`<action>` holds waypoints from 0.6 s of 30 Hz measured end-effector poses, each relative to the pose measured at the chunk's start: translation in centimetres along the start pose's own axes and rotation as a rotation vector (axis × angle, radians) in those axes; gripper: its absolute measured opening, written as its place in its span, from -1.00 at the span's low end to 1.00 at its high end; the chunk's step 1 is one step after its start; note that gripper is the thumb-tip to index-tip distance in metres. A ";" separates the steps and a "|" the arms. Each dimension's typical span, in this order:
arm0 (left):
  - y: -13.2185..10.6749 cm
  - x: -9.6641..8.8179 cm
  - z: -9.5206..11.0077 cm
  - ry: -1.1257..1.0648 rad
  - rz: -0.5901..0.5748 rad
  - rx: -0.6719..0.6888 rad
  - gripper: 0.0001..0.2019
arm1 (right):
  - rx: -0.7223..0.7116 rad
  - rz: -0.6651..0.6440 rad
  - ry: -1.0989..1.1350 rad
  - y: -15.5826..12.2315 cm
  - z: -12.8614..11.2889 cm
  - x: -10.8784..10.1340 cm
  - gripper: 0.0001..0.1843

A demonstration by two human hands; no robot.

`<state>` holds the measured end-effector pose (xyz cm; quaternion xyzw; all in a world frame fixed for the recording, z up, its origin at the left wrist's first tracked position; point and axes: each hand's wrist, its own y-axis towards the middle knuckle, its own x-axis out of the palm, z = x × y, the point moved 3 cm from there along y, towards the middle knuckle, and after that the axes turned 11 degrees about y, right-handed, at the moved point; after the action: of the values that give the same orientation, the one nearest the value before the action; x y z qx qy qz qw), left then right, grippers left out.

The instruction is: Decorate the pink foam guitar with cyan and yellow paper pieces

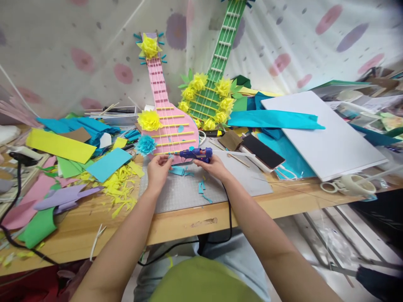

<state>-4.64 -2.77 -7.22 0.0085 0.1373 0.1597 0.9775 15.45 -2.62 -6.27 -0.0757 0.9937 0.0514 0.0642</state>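
Observation:
My right hand (214, 165) is wrapped round a dark blue hot glue gun (195, 154), which points left with a clear glue stick (234, 154) jutting from its back. At the gun's nozzle, my left hand (159, 168) pinches a small blue piece of paper, mostly hidden by the fingertips. Just behind both hands leans a pink paper lute (171, 121) with white strings, yellow strips, a yellow flower (149, 121) and a blue flower (146, 145). Blue paper scraps (201, 187) lie on the grey cutting mat (182, 197) below the gun.
A green paper instrument (225, 52) with yellow flowers leans behind. To the left are coloured sheets and yellow shreds (121, 184). A phone (263, 150), a white board (321, 138) and tape rolls (357, 184) sit at right. The gun's black cord (229, 214) hangs over the table edge.

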 end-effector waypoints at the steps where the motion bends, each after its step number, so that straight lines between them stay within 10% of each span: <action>1: -0.1 0.0 0.0 0.006 0.001 0.002 -0.83 | -0.001 -0.006 -0.012 0.0 0.0 0.0 -0.54; 18: -0.5 0.0 0.2 0.065 0.002 -0.003 -0.84 | -0.010 -0.012 -0.039 0.2 0.9 -0.2 -0.51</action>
<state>-4.46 -3.23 -7.04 0.0017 0.1688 0.1611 0.9724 15.70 -2.32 -7.10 -0.0809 0.9916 0.0576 0.0833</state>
